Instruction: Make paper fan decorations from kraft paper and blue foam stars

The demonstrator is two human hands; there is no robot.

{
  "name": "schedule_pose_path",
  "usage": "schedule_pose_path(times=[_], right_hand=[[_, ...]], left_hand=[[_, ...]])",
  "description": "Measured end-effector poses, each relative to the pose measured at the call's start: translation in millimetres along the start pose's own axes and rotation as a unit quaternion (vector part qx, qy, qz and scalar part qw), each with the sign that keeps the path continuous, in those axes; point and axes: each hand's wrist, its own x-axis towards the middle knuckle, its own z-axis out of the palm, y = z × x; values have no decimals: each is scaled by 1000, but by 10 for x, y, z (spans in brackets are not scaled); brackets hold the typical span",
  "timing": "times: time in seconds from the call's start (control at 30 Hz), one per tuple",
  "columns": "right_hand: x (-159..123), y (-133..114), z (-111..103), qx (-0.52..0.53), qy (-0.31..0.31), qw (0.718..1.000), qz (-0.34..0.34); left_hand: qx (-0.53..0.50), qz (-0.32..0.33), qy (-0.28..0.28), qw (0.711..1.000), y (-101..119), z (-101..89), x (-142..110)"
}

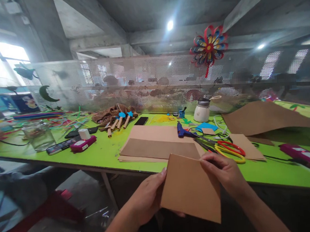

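A square piece of brown cardboard is held between my two hands, in front of the table's near edge. My left hand grips its left side, thumb on the front face and fingers mostly hidden behind. At the top right corner, my right hand pinches the edge between thumb and fingers. Beyond it on the table lies a stack of brown paper sheets. A blue glue gun rests on the stack's right part, beside scissors with red and yellow handles.
On the green table stand a glass jar and a white bottle. A purple power strip lies left, another purple power strip right. Paper rolls with blue stars lie behind. A perforated screen borders the back.
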Motion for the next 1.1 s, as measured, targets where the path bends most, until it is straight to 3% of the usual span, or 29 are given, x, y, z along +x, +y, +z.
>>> schedule_pose_path(times=[0.13, 0.4, 0.6, 0.8, 0.9, 1.1], right_hand=[[-43, 53, 3, 20, 22, 1000, -7], [-106, 201, 13, 78, 42, 995, 35], [-126, 234, 61, 64, 58, 996, 26], [-119, 212, 80, 52, 51, 997, 8], [-131, 199, 84, 56, 47, 997, 10], [-153, 239, 98, 51, 60, 996, 31]], left_hand=[[3, -22, -35, 999, 8, 59, -42], [24, -3, -18, 1000, -19, 150, -66], [73, 26, -25, 997, -57, 69, -59], [59, 9, -45, 997, -53, 32, -57], [53, 0, -27, 998, -35, 37, -66], [95, 46, 54, 993, -58, 7, -91]])
